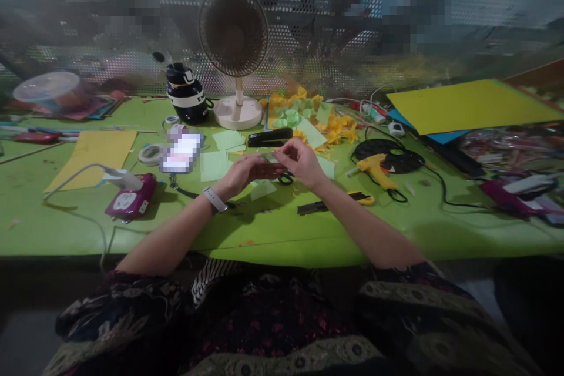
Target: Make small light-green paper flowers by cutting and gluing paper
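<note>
Over the middle of the green table, my two hands meet at a small piece of pale green paper (269,157). My left hand (247,170), with a white band on its wrist, has its fingers curled beneath the paper. The thumb and fingers of my right hand (301,163) pinch the paper's right end. Just behind them lies a black stapler (269,137). Scissors (286,178) show in part under my right hand. Green paper sheets (214,165) lie around my left hand, and a cutter knife (312,207) is below my right forearm.
A yellow glue gun (378,170) rests by a black reel (408,155) to the right. Yellow and green paper pieces (304,111) are heaped behind. A fan (238,111), a dark bottle (187,100), a lit phone (181,151) and a purple power adapter (132,200) stand or lie leftward.
</note>
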The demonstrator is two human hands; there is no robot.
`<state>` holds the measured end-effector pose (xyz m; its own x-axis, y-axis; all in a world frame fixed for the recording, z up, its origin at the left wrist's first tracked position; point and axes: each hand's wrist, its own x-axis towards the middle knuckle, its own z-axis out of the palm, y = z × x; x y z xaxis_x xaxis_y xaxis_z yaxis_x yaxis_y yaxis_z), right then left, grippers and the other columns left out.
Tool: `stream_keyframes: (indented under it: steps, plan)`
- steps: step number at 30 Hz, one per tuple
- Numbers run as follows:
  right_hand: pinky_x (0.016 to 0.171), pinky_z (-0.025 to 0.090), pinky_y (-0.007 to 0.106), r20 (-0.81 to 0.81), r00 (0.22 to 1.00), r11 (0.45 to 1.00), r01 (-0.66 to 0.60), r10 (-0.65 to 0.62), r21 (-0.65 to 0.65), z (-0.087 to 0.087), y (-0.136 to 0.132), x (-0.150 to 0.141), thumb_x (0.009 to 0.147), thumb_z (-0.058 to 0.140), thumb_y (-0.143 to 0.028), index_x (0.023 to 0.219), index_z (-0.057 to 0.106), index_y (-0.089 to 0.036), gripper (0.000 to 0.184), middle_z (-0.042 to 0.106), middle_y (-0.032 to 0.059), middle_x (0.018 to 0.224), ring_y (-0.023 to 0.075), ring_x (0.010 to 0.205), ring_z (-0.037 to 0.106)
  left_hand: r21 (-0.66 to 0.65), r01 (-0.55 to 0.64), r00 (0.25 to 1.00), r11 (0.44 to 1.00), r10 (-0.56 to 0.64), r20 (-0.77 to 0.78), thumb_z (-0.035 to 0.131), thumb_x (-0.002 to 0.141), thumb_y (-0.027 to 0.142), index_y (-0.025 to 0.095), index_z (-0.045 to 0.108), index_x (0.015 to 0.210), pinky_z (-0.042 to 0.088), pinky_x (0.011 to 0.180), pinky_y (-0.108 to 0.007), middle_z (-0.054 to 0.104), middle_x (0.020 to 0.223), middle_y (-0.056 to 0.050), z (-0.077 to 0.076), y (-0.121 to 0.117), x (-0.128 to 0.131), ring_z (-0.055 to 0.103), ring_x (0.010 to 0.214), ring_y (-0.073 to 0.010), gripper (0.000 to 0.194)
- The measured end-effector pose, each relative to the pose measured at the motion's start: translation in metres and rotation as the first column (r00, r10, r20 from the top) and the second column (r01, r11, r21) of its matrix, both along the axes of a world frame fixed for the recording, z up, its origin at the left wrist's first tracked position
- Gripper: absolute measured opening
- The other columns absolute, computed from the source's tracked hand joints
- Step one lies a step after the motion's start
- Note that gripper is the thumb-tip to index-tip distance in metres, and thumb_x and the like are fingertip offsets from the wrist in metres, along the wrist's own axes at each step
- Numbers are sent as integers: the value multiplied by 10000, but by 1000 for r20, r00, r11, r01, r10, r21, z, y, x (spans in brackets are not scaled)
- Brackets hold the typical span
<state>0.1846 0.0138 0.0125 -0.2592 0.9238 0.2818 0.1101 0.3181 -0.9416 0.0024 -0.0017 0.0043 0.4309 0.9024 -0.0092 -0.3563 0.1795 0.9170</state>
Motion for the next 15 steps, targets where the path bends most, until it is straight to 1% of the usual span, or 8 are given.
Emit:
stream_keyframes:
  steps: [3, 5, 8, 11, 15]
  plan:
    - [594, 497, 280, 12, 1000, 999, 4, -5, 37, 2, 1, 0, 717, 789, -623, 786, 552, -209, 482, 620, -2, 738, 127, 640, 563, 9, 1, 1000, 1000, -1, -30, 592, 834, 252, 93, 704, 880, 579, 929, -451, 790, 931, -161, 1, -1, -1, 759, 964, -278, 200]
    - [594, 484, 280, 6, 1000, 999, 6, -6, 40, 4, 2, 0, 700, 789, -644, 775, 554, -209, 500, 628, 3, 738, 127, 644, 556, 26, -11, 997, 1000, 13, -75, 631, 852, 297, 107, 689, 876, 613, 828, -405, 791, 932, -154, 1, 0, -3, 765, 936, -272, 201]
    - [580, 455, 274, -3, 1000, 999, 23, -22, 26, 7, 2, 1, 668, 815, -633, 755, 551, -208, 508, 631, 3, 736, 120, 632, 531, 73, -10, 988, 997, 21, -150, 715, 835, 364, 122, 673, 870, 618, 694, -319, 791, 946, -144, 0, 3, -6, 774, 872, -249, 248]
    - [564, 431, 267, 0, 999, 999, 34, -34, 17, 7, 2, 2, 652, 839, -597, 739, 551, -205, 494, 624, -2, 721, 113, 614, 509, 114, 22, 980, 993, 1, -201, 757, 818, 412, 120, 677, 851, 609, 650, -275, 788, 984, -151, -1, 4, -9, 775, 847, -229, 305]
    - [582, 435, 268, 6, 1000, 1000, 21, -21, 19, 7, 2, 2, 671, 832, -577, 743, 556, -201, 471, 618, -8, 717, 112, 627, 513, 135, 46, 966, 990, -10, -258, 775, 802, 470, 117, 701, 894, 608, 639, -261, 790, 984, -149, -2, 5, -10, 774, 844, -219, 373]
